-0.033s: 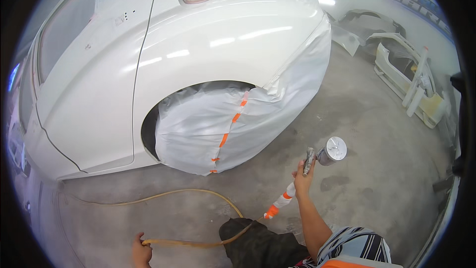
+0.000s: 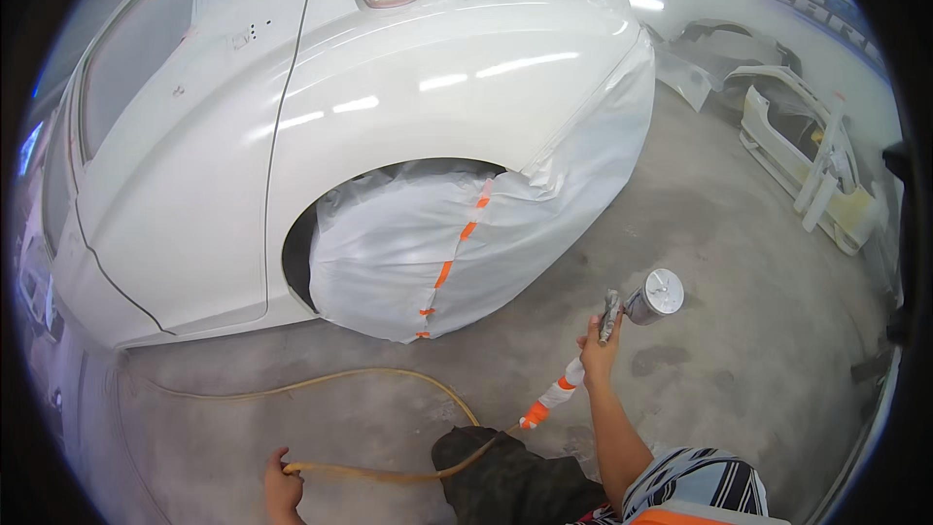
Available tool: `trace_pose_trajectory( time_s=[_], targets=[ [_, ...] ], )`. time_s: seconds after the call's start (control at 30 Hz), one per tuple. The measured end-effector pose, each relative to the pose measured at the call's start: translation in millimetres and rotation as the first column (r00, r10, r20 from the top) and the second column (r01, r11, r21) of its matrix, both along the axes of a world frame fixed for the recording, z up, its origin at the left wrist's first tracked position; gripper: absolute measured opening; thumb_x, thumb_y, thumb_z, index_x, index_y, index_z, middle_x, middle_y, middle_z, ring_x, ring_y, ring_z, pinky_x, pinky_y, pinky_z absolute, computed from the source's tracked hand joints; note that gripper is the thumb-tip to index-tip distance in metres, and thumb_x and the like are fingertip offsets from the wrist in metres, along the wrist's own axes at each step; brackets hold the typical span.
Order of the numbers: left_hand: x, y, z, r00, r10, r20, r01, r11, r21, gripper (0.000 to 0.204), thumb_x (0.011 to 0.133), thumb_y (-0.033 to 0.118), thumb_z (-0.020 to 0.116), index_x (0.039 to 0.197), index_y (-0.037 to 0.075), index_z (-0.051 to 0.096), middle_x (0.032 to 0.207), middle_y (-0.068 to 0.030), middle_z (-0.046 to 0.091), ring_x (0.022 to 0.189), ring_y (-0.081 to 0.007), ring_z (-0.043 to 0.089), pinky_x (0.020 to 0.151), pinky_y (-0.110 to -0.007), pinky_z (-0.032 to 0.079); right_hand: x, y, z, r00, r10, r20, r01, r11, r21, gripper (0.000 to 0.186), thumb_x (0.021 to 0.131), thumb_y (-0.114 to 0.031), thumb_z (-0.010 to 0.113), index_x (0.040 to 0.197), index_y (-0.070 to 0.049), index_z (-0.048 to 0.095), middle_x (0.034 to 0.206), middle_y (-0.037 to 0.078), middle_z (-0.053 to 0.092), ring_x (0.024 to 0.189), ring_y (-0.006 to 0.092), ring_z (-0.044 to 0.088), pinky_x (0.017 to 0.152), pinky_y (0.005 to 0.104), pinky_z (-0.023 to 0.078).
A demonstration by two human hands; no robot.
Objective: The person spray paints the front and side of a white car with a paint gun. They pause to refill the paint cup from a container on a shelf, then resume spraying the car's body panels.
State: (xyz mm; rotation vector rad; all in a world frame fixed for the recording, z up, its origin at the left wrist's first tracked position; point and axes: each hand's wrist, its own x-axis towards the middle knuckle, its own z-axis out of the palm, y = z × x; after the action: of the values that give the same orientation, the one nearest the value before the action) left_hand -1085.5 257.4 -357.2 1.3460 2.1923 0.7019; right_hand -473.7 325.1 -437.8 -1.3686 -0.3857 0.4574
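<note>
Left hand [image 2: 283,491]: you had it closed around the tan hose [image 2: 379,474].
Right hand [image 2: 599,360]: you had it clamped on the spray gun [image 2: 609,316].
Spray gun: it was in front of you over the grey floor [image 2: 700,224], its cup [image 2: 661,293] to the right.
Hose: it passed your knee [image 2: 457,447] toward the orange-and-white wrapping [image 2: 552,396] below your right hand.
Car [image 2: 398,87]: white, it stood ahead, sheeting [image 2: 389,253] over its wheel.
</note>
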Motion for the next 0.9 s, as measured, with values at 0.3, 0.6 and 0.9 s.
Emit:
trace_pose_trajectory(
  time_s=[0.3, 0.6, 0.9],
  targets=[
    [45.0, -12.7, 38.5, 0.98, -0.117, -0.164, 0.096, 0.987, -0.129, 0.05, 0.087, 0.009, 0.062, 0.137, 0.015, 0.061, 0.113, -0.022, 0.072, 0.108, -0.0391, 0.067, 0.091, -0.046, 0.053, -5.8, 7.6, 16.5, 0.981, 0.167, 0.1, -0.181, 0.972, 0.151, 0.066, 0.104, -0.033, 0.061, 0.16, -0.013, 0.032, 0.128, 0.01, 0.063, 0.07, 0.0129, 0.058, 0.061, 0.0264, 0.05],
    [124.8, -14.3, 47.3, 0.909, -0.397, -0.13, 0.346, 0.89, -0.296, 0.055, 0.083, 0.003, 0.056, 0.137, 0.012, 0.06, 0.114, -0.0216, 0.072, 0.111, -0.0379, 0.067, 0.093, -0.05, 0.053, -50.2, 145.8, 152.5, 0.425, 0.025, 0.905, -0.368, 0.918, 0.148, 0.033, 0.1, -0.015, 0.065, 0.126, 0.004, 0.061, 0.099, 0.022, 0.072, 0.082, 0.0302, 0.071, 0.076, 0.0367, 0.053],
    [108.5, -5.2, 49.9, 0.962, -0.274, -0.022, 0.266, 0.95, -0.164, 0.04, 0.083, 0.008, 0.061, 0.123, 0.004, 0.065, 0.102, -0.0194, 0.073, 0.098, -0.0392, 0.07, 0.082, -0.05, 0.056, -273.1, 237.0, 144.0, -0.273, 0.113, 0.955, -0.724, 0.63, -0.281, 0.039, 0.085, -0.009, 0.073, 0.123, -0.005, 0.064, 0.084, 0.018, 0.068, 0.072, 0.0401, 0.066, 0.063, 0.0448, 0.052]
  ],
)
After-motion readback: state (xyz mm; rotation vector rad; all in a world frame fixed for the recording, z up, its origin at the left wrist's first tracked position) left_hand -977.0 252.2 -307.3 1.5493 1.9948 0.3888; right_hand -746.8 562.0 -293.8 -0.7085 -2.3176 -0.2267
